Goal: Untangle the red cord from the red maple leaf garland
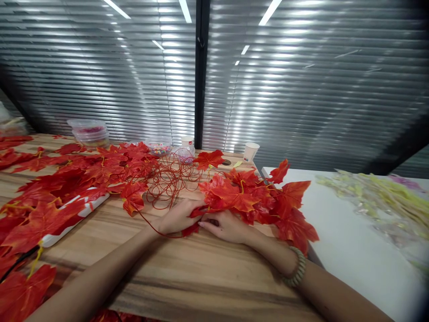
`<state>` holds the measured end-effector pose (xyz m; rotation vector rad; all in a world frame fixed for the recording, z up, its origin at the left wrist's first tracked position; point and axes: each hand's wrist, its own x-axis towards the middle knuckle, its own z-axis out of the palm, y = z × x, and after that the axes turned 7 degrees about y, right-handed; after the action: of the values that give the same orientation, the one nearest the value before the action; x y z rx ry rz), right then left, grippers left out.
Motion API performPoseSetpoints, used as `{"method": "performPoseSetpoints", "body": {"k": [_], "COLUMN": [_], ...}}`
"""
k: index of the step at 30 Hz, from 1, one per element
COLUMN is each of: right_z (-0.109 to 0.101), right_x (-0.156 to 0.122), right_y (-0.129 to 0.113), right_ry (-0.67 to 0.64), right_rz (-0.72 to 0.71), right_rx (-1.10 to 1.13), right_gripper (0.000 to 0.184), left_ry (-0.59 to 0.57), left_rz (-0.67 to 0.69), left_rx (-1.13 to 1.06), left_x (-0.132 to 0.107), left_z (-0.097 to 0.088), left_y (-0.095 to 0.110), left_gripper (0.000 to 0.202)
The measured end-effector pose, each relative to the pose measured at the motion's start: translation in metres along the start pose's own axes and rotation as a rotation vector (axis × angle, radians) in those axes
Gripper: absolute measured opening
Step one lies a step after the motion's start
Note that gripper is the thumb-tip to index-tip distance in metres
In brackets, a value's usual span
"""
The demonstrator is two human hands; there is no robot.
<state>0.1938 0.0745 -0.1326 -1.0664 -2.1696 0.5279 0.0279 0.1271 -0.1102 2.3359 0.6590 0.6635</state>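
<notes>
My left hand [179, 217] and my right hand [228, 227] meet low over the wooden table [201, 277]. Between them is a red artificial maple leaf [191, 229], and the fingers of both hands are closed on it; the exact fingertip grip is partly hidden. A thin red cord [149, 223] runs past my left wrist toward the leaf. Just beyond my right hand lies a pile of red-orange artificial maple leaves [234, 193]. Behind my left hand spreads a loose tangle of red cord [170, 179].
More red leaves [103, 167] cover the left side, some over a white power strip [95, 203]. Stacked clear tubs [90, 133] and paper cups [251, 152] stand along the back, before blinds. A white table [330, 214] with yellow strips [385, 197] adjoins on the right.
</notes>
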Motion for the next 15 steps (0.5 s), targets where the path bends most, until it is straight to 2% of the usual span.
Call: {"method": "performPoseSetpoints", "body": {"k": [4,15], "right_z": [-0.0005,0.0013], "right_x": [-0.0001,-0.0005], "right_y": [0.0002,0.0021], "right_ry": [-0.003,0.018], "right_rz": [-0.006,-0.032], "right_rx": [-0.001,-0.019], "right_gripper": [0.019,0.019], "left_ry": [-0.036,0.000], "left_rz": [-0.019,-0.035], "left_rx": [0.029,-0.017], "left_x": [0.0000,0.0001], "left_z": [-0.0004,0.0006], "left_y": [-0.0011,-0.0011], "left_gripper": [0.013,0.015]}}
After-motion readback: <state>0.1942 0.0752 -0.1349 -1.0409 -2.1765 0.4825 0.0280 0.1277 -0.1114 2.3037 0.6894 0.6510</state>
